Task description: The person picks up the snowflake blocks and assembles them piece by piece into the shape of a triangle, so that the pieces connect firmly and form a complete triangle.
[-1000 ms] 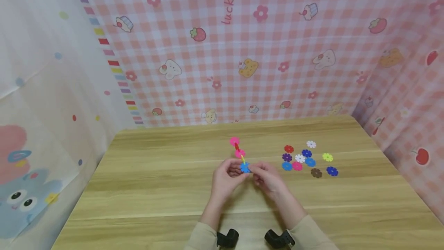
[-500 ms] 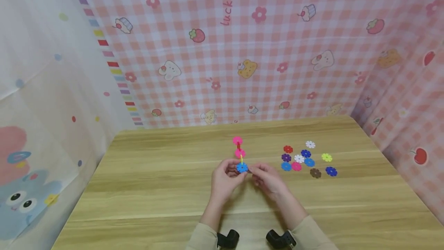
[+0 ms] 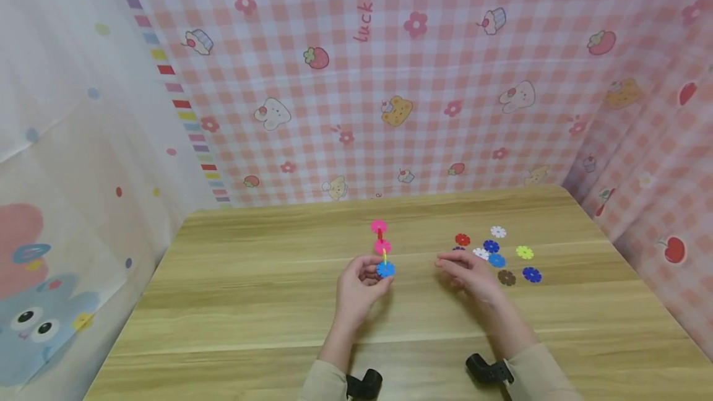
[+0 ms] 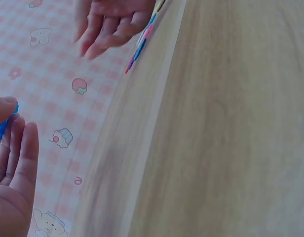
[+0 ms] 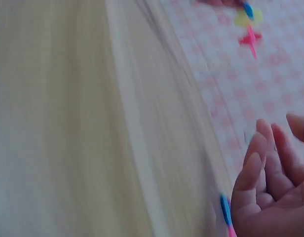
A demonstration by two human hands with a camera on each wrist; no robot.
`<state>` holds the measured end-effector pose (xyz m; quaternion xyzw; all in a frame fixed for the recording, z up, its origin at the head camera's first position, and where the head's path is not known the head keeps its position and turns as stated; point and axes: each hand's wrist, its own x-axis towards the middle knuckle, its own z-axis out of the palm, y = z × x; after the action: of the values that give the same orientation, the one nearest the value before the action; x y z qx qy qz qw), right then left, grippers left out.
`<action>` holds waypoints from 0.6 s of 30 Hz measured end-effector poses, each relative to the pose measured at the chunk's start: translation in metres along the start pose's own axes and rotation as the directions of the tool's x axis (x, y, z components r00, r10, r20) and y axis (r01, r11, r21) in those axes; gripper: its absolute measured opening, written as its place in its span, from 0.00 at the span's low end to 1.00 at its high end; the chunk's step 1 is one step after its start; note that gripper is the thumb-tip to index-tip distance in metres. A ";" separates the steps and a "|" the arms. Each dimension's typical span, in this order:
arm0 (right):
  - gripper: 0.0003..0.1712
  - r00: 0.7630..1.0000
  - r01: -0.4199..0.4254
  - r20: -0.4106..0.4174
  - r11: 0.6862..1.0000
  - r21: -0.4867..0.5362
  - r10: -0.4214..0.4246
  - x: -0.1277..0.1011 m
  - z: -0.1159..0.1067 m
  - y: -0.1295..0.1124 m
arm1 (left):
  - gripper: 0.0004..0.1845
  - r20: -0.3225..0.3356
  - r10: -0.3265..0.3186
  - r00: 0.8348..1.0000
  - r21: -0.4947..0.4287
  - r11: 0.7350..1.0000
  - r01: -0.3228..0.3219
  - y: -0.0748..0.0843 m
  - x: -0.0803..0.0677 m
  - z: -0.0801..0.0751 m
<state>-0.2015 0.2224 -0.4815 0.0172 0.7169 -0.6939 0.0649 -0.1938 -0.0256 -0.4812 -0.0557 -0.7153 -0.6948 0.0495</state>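
My left hand point(image 3: 372, 275) pinches the blue bottom disc point(image 3: 385, 269) of an upright chain of flower-shaped plastic discs point(image 3: 381, 246); above the blue one come yellow, pink, red and pink pieces. In the left wrist view the blue disc point(image 4: 6, 124) shows at my fingertips point(image 4: 21, 143). My right hand point(image 3: 459, 267) hovers with relaxed fingers, holding nothing, over the left part of several loose discs point(image 3: 497, 260) on the wooden table point(image 3: 250, 302). The right wrist view shows its fingers point(image 5: 263, 168) beside a blue disc edge point(image 5: 225, 210).
Loose discs in red point(image 3: 462, 239), white point(image 3: 497, 231), yellow-green point(image 3: 524, 252), brown point(image 3: 505, 277) and dark blue point(image 3: 531, 274) lie right of centre. Pink checked cloth point(image 3: 423, 110) walls the back and right; a pale printed curtain point(image 3: 67, 172) hangs at the left.
My right hand has let go of the chain and moved right, over the loose discs. My left hand keeps the chain in nearly the same place.
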 end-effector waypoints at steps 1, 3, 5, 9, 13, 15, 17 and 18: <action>0.20 1.000 0.020 -0.001 0.999 -0.028 -0.020 0.000 -0.007 0.000 | 0.19 0.006 0.001 1.000 -0.006 1.000 -0.001 -0.001 0.000 -0.001; 0.22 0.999 0.052 0.012 0.995 -0.086 -0.051 0.000 -0.022 0.001 | 0.19 0.018 0.000 1.000 -0.012 1.000 0.000 -0.001 0.000 -0.003; 0.24 0.997 0.073 0.016 0.987 -0.144 -0.072 0.000 -0.036 0.001 | 0.19 0.030 -0.006 1.000 -0.009 1.000 0.006 -0.001 0.001 -0.005; 0.27 0.997 0.080 0.007 0.964 -0.254 -0.081 -0.003 -0.062 0.000 | 0.19 0.041 -0.021 0.999 0.010 1.000 0.021 -0.001 0.002 -0.010; 0.27 0.994 0.085 -0.029 0.934 -0.347 -0.102 -0.006 -0.083 -0.002 | 0.18 0.061 -0.018 0.998 0.044 0.999 0.015 0.014 -0.003 -0.015; 0.26 0.991 0.105 -0.031 0.907 -0.408 -0.128 -0.009 -0.092 -0.003 | 0.18 0.072 -0.005 0.997 0.047 0.999 0.002 0.022 -0.006 -0.017; 0.24 0.988 0.123 -0.022 0.875 -0.468 -0.150 -0.012 -0.098 -0.004 | 0.18 0.082 0.003 0.997 0.043 0.999 -0.006 0.027 -0.008 -0.019; 0.24 0.988 0.126 -0.016 0.859 -0.495 -0.154 -0.014 -0.100 -0.004 | 0.17 0.084 0.004 0.996 0.040 0.999 -0.008 0.024 -0.007 -0.019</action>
<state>-0.1952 0.3232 -0.4735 -0.0329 0.8709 -0.4903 -0.0033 -0.1834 -0.0442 -0.4578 -0.0861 -0.7305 -0.6771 0.0225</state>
